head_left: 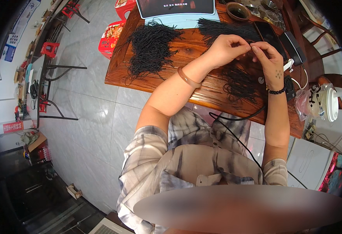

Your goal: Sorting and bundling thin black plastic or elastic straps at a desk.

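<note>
My left hand [228, 51] and my right hand [271, 62] meet over the wooden table, fingertips close together. Both are closed in a pinch; whatever lies between the fingers is too small to make out. Beneath and between my wrists lies a loose tangle of thin black cords [239, 84]. Behind my left hand, a straighter bundle of black cords [221, 30] stretches toward the right. A large heap of knotted-looking black cords [153, 48] covers the table's left part.
A screen [174, 7] stands at the table's far edge, near a brown bowl [238, 11]. A dark phone [267, 33] and a power strip [292, 46] lie on the right. A black cable [233, 118] crosses my lap. Red boxes [111, 39] stand left of the table [134, 86].
</note>
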Demonstrator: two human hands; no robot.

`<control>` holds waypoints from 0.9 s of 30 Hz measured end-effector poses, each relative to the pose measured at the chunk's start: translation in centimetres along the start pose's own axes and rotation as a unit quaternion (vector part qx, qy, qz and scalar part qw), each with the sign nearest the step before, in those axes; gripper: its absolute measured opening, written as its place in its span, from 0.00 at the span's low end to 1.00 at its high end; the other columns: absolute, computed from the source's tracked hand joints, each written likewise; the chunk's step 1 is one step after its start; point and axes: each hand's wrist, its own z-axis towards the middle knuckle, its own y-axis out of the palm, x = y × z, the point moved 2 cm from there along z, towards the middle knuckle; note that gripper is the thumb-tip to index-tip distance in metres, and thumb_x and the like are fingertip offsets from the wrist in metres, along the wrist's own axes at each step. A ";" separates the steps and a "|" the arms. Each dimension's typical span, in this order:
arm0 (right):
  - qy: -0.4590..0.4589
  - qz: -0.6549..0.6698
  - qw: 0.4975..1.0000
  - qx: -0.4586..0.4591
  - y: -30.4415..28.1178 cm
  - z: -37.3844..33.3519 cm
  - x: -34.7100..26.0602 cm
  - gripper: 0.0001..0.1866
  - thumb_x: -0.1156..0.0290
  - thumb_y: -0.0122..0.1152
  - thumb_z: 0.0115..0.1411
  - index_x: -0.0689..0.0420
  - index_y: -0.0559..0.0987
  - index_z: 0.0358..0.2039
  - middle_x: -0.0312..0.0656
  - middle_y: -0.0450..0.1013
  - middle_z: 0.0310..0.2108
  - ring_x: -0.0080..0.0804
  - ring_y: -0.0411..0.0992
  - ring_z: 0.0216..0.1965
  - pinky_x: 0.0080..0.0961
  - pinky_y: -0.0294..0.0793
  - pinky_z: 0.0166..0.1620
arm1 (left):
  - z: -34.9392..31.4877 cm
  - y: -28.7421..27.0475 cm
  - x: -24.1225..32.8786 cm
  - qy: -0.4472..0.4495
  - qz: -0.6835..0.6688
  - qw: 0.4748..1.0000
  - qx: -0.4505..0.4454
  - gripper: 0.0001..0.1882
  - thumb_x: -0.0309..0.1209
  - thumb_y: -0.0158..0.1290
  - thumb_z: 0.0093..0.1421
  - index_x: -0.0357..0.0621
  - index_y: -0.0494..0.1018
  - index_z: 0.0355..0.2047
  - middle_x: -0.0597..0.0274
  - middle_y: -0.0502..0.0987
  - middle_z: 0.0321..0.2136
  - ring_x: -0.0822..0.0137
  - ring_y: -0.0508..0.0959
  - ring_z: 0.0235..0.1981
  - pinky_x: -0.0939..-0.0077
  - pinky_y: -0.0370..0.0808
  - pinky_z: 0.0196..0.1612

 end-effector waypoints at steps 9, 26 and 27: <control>-0.008 -0.132 0.991 -0.024 -0.8 0.1 0.7 0.07 0.75 0.57 0.54 0.63 0.77 0.33 0.35 0.73 0.31 0.16 0.68 0.26 0.11 0.69 0.30 | 0.3 -0.3 -0.7 0.034 0.075 0.997 0.011 0.08 0.29 0.54 0.54 0.36 0.75 0.30 0.66 0.75 0.23 0.78 0.72 0.24 0.86 0.70 0.27; -0.109 -0.140 0.984 0.027 0.4 -0.1 0.9 0.16 0.75 0.57 0.52 0.60 0.74 0.44 0.41 0.72 0.39 0.22 0.72 0.30 0.14 0.70 0.32 | 0.8 -0.4 -0.8 -0.027 -0.116 0.991 0.066 0.06 0.27 0.51 0.56 0.37 0.74 0.31 0.65 0.73 0.21 0.78 0.70 0.20 0.87 0.69 0.25; -0.109 -0.139 0.984 0.027 0.6 -0.2 0.8 0.16 0.75 0.57 0.52 0.60 0.74 0.44 0.41 0.72 0.39 0.22 0.72 0.30 0.14 0.70 0.32 | 0.7 -0.5 -0.8 -0.026 -0.115 0.991 0.066 0.06 0.27 0.51 0.56 0.37 0.74 0.31 0.65 0.73 0.21 0.78 0.70 0.20 0.87 0.69 0.25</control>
